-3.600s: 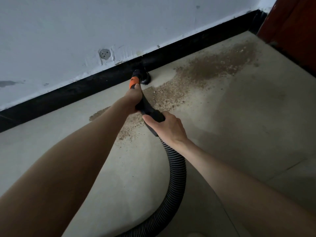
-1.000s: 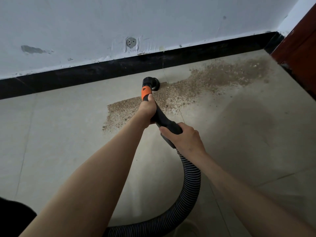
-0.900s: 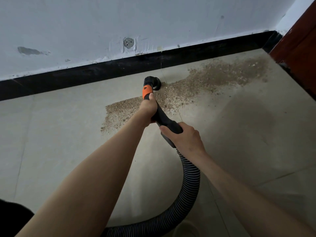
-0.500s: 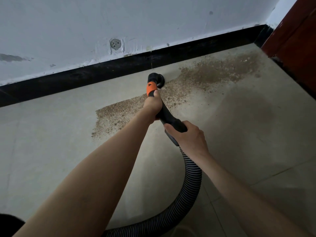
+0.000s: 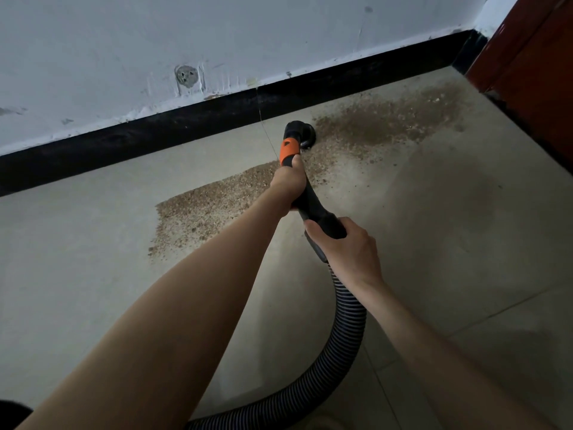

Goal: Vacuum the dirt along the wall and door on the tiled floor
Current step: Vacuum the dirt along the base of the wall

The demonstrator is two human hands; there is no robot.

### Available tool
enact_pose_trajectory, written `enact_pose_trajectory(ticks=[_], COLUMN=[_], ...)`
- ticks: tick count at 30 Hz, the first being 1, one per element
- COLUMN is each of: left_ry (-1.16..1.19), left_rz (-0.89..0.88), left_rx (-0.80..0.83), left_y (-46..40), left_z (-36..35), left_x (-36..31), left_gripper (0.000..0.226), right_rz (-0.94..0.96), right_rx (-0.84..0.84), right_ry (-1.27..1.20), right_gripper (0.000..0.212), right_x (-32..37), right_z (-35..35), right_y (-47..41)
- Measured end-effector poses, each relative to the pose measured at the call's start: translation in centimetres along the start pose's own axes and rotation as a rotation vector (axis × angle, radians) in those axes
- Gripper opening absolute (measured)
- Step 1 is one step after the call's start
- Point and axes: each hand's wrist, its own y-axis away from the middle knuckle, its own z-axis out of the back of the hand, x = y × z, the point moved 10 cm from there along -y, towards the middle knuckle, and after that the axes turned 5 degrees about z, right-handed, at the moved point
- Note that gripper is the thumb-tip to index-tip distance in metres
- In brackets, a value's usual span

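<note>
No brand name or lettering reads anywhere on the vacuum wand [image 5: 313, 200]; the orange collar [image 5: 289, 149] carries only a small dark triangular mark, too small to make out further.

Left hand [image 5: 289, 181] is up front, fingers wrapped tight round the wand just below that orange collar, knuckles toward the camera. Right hand [image 5: 347, 246] sits lower down, thumb and fingers curled round the thick black end of the wand where the ribbed hose [image 5: 347, 336] joins it. Both hands gripping, neither one spread.

The round black nozzle [image 5: 302, 135] is down on the tiled floor [image 5: 93, 259], near the black skirting board [image 5: 155, 138] but not against it, right at the edge of the dirt [image 5: 387, 119]. That brown, gritty dirt runs in a band: one patch stretches right from the nozzle toward the dark red door [image 5: 533, 72], another patch [image 5: 210, 206] lies left of the wand and partly under the left forearm. A pale strip of floor shows between the skirting and the nearer patch.

The hose loops down from the right hand, curves left and leaves the bottom of the view. Above the skirting, the white wall [image 5: 279, 35] shows a rough round plastered patch [image 5: 187, 76] with small holes in it.
</note>
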Motion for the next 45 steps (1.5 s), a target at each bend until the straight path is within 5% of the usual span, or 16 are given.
enact_pose_trajectory(ticks=[17,32,42,45], left_ry=[-0.077,0.460,0.599,0.587], left_rz=[-0.045,0.087,0.126,0.121], left_rx=[-0.108,-0.298,-0.363,-0.326], left_y=[-1.7,2.2,7.4,7.8], left_z=[3.0,19.7,23.1,22.4], left_x=[-1.2,10.7,18.4,18.7], left_gripper=[0.057,0.060,0.034,0.050], right_rz=[0.043,0.299,0.354,0.347], right_rx=[0.111,0.499,0.620,0.615], right_ry=[-0.091,0.127,0.249,0.252], right_gripper=[0.052,0.045,0.052,0.050], right_x=[1.2,10.3,11.0,10.8], right_z=[-3.3,-13.7,-16.4,-15.8], right_y=[-2.5,4.6,11.2,11.7])
